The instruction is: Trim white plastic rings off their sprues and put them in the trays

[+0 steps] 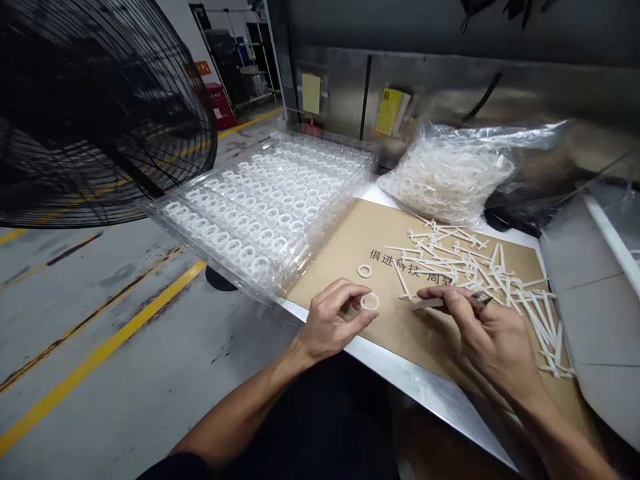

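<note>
My left hand [333,321] pinches a white plastic ring [370,302] between thumb and fingertips, above a brown kraft cardboard sheet [350,267]. My right hand [493,340] grips a slim flat-bladed trimming tool [427,304] with its tip pointing left, towards the held ring but apart from it. Another white ring [365,271] lies loose on the cardboard. Just beyond my right hand spreads a heap of white plastic runner pieces [475,273], partly hidden by that hand.
A clear stacked tray [265,207] full of white rings stands left of the cardboard. Behind sits a clear bag of rings [445,177]. A black fan guard [85,113] looms at the left. The steel table edge [425,387] runs below, above a concrete floor with yellow lines [100,347].
</note>
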Demonstrator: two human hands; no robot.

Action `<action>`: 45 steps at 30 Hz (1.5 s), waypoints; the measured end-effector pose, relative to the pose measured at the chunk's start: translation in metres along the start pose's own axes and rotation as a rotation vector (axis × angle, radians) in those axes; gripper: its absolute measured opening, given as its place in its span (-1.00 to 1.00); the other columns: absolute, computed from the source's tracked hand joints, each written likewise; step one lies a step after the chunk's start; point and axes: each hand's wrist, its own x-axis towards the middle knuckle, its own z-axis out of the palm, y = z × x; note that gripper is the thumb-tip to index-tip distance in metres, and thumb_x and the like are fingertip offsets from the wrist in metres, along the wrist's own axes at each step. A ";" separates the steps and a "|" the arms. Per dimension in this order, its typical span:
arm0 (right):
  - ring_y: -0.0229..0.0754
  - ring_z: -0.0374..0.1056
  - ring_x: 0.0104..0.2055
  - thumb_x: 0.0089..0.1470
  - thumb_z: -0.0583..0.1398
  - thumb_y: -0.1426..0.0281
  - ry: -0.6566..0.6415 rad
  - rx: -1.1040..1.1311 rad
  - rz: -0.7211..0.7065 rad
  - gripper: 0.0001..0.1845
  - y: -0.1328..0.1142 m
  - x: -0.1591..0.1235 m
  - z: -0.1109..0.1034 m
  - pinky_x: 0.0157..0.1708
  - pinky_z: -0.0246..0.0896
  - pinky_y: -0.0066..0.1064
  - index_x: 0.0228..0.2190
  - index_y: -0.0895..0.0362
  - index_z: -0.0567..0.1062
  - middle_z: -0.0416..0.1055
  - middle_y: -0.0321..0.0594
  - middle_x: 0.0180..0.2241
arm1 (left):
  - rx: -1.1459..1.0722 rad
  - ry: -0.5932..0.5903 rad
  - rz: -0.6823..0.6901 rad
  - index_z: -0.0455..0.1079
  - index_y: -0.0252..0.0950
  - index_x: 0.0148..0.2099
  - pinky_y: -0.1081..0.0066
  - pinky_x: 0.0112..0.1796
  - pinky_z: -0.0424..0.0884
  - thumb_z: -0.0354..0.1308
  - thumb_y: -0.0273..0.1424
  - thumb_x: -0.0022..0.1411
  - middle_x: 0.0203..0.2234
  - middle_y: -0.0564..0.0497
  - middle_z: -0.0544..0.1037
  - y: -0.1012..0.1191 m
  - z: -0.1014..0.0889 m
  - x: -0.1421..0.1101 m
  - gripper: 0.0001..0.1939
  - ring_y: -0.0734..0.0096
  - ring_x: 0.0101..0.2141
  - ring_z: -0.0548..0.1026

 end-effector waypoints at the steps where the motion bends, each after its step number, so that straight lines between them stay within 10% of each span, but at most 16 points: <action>1: 0.03 0.66 -0.15 0.37 0.12 0.08 -0.002 -0.013 -0.015 -0.52 -0.001 0.001 0.000 -0.09 0.59 -0.21 -0.24 0.10 0.73 0.72 -0.14 -0.22 | -0.002 -0.011 0.009 0.51 -0.29 -0.03 0.48 -0.35 0.44 0.34 -0.36 0.30 -0.39 0.01 0.53 0.000 0.000 -0.001 -0.78 0.47 -0.38 0.49; 10: -0.04 0.65 -0.13 0.40 0.09 0.23 -0.077 -0.051 -0.027 -0.57 -0.006 0.008 0.000 -0.10 0.54 -0.31 -0.21 0.15 0.71 0.72 -0.15 -0.20 | 0.037 -0.028 0.004 0.51 -0.32 -0.02 0.50 -0.29 0.45 0.37 -0.46 0.26 -0.35 0.02 0.54 0.000 0.000 -0.001 -0.76 0.52 -0.35 0.49; 23: -0.41 0.30 -0.73 0.40 0.09 0.32 -0.165 -0.116 -0.017 -0.62 -0.013 0.006 -0.007 -0.67 0.23 -0.47 -0.20 0.13 0.71 0.71 -0.23 -0.25 | 0.032 -0.038 0.004 0.50 -0.33 -0.01 0.48 -0.32 0.45 0.37 -0.45 0.26 -0.34 0.02 0.54 -0.001 0.000 -0.003 -0.74 0.52 -0.34 0.50; 39: -0.35 0.42 -0.63 0.41 0.08 0.34 -0.188 -0.101 -0.051 -0.64 -0.009 0.003 -0.002 -0.65 0.27 -0.48 -0.17 0.15 0.68 0.70 -0.21 -0.21 | 0.033 -0.031 0.013 0.50 -0.34 -0.01 0.48 -0.33 0.45 0.38 -0.47 0.25 -0.35 0.02 0.54 0.000 0.000 -0.002 -0.74 0.52 -0.35 0.50; 45: -0.12 0.63 -0.23 0.42 0.08 0.31 -0.175 -0.111 -0.094 -0.64 -0.004 0.003 0.004 -0.24 0.51 -0.35 -0.18 0.11 0.67 0.69 -0.20 -0.21 | 0.030 -0.036 -0.010 0.50 -0.28 0.00 0.47 -0.32 0.46 0.37 -0.45 0.26 -0.33 0.02 0.54 -0.003 0.001 -0.003 -0.73 0.50 -0.34 0.50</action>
